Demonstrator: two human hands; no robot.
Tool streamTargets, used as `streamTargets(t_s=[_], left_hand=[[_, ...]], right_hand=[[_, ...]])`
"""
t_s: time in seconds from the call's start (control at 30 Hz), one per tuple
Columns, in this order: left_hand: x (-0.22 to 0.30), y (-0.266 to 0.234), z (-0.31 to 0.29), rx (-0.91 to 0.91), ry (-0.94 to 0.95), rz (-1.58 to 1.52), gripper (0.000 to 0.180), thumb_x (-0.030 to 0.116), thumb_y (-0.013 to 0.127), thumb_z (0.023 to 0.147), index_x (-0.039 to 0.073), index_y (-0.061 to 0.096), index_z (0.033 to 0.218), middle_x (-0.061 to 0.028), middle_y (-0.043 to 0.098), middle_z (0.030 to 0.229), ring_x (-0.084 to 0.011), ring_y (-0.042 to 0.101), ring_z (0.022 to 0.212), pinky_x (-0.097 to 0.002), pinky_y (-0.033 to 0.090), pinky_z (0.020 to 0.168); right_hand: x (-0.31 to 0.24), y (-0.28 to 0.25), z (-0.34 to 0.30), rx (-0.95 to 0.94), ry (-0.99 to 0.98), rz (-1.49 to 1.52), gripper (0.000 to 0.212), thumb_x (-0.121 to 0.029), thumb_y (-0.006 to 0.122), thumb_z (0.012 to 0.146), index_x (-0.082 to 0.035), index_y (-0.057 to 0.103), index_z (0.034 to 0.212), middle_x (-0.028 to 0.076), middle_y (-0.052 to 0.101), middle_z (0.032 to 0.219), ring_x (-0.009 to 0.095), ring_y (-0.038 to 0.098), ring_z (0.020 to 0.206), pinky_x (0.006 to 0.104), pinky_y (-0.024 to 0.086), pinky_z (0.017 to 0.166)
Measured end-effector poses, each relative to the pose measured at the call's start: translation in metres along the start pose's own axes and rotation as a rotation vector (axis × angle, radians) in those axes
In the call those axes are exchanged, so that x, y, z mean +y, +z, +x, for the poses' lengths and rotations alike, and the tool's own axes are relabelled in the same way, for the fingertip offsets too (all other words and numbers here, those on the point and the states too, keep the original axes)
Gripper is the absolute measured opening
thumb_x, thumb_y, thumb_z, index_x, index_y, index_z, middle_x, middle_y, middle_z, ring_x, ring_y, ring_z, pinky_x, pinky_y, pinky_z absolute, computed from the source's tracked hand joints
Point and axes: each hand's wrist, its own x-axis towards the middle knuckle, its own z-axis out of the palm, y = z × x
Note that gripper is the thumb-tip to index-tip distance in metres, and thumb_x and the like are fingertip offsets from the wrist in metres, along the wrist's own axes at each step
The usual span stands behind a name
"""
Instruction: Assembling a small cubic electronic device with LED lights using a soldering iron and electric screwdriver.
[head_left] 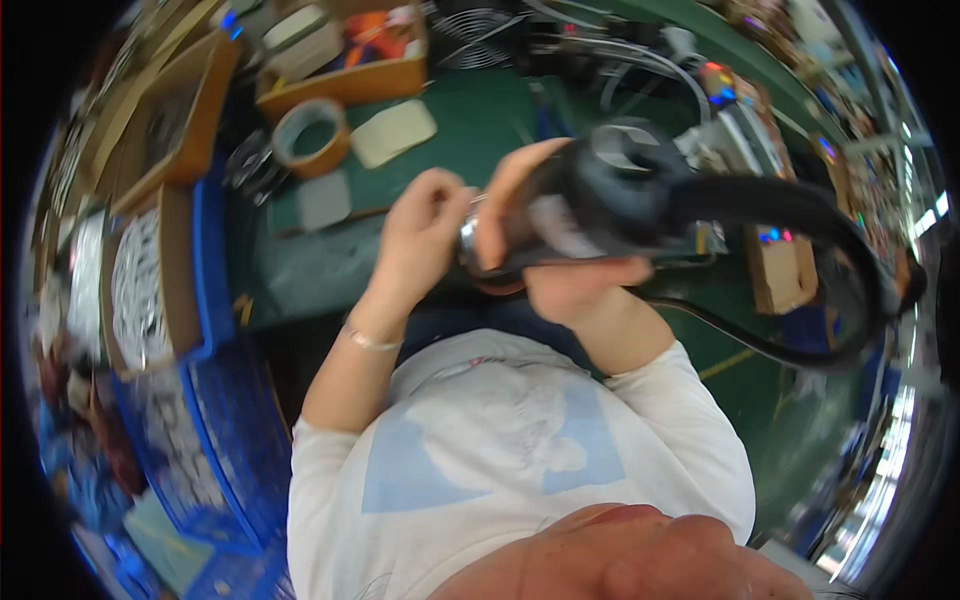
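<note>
A dark, rounded cylindrical device [560,205], blurred by motion, is held up in front of my chest. My right hand [570,285] wraps round it from beneath, with fingers showing along its left side too. From its right end a thick black hose or cable [800,205] arcs out and down. A shiny metal ring [468,232] shows at the device's left end. Beside that ring is my left hand [425,225], its fingers curled together in a pinch. Whatever those fingers hold, if anything, is too small to make out.
Beyond my hands on the green bench lie a tape roll [310,138], pale yellow cards [394,133] and a grey square piece [325,200]. A cardboard box [350,75] stands at the back. Blue crates [225,440] line the left; a small carton [785,272] sits right.
</note>
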Motion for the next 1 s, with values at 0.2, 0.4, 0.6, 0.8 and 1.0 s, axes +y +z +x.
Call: streamTargets(t_s=[0.2,0.4,0.6,0.8,1.0], left_hand=[[0.003,-0.005,-0.013,-0.082,-0.196,-0.418,0.011,0.012,0.064,0.092,0.007,0.055,0.095,0.0044,0.052,0.075,-0.0030,0.043,0.061,-0.0179,0.033,0.054],[0.014,0.019,-0.040,-0.035,0.181,0.295,0.018,0.003,0.076,0.076,0.001,0.059,0.081,-0.0011,0.040,0.060,-0.0106,0.036,0.054,-0.0281,0.031,0.050],[0.036,0.021,-0.037,-0.064,0.147,0.563,0.015,0.008,0.075,0.077,0.002,0.062,0.078,-0.0066,0.042,0.056,-0.0188,0.042,0.050,-0.0339,0.035,0.050],[0.043,0.024,-0.035,-0.064,0.222,0.633,0.014,0.006,0.071,0.081,0.001,0.058,0.077,-0.0048,0.040,0.057,-0.0141,0.040,0.052,-0.0311,0.035,0.050],[0.030,0.015,-0.018,-0.240,0.003,-0.106,0.010,0.010,0.059,0.097,0.004,0.052,0.092,-0.0022,0.058,0.084,-0.0095,0.055,0.073,-0.0248,0.045,0.065]], right_hand=[[-0.001,-0.017,0.001,-0.085,0.062,0.144,0.098,-0.090,0.052,0.063,-0.002,0.050,0.106,0.007,0.056,0.080,0.012,0.053,0.061,0.0238,0.041,0.053],[0.005,-0.024,-0.004,-0.097,0.005,0.313,0.092,-0.082,0.062,0.064,-0.003,0.049,0.111,0.007,0.053,0.089,0.014,0.056,0.068,0.0262,0.044,0.056],[-0.006,-0.036,-0.011,0.066,-0.034,0.306,0.108,-0.095,0.052,0.055,-0.001,0.051,0.109,0.007,0.058,0.070,0.016,0.060,0.060,0.0264,0.048,0.055],[0.002,-0.099,0.002,0.701,-0.517,0.179,0.065,-0.059,0.064,0.087,-0.003,0.049,0.116,0.006,0.059,0.077,0.018,0.057,0.072,0.0338,0.048,0.079],[0.055,-0.180,-0.025,0.718,-0.408,0.221,0.030,0.005,0.061,0.090,-0.005,0.053,0.117,0.009,0.058,0.112,0.019,0.053,0.109,0.0359,0.036,0.107]])
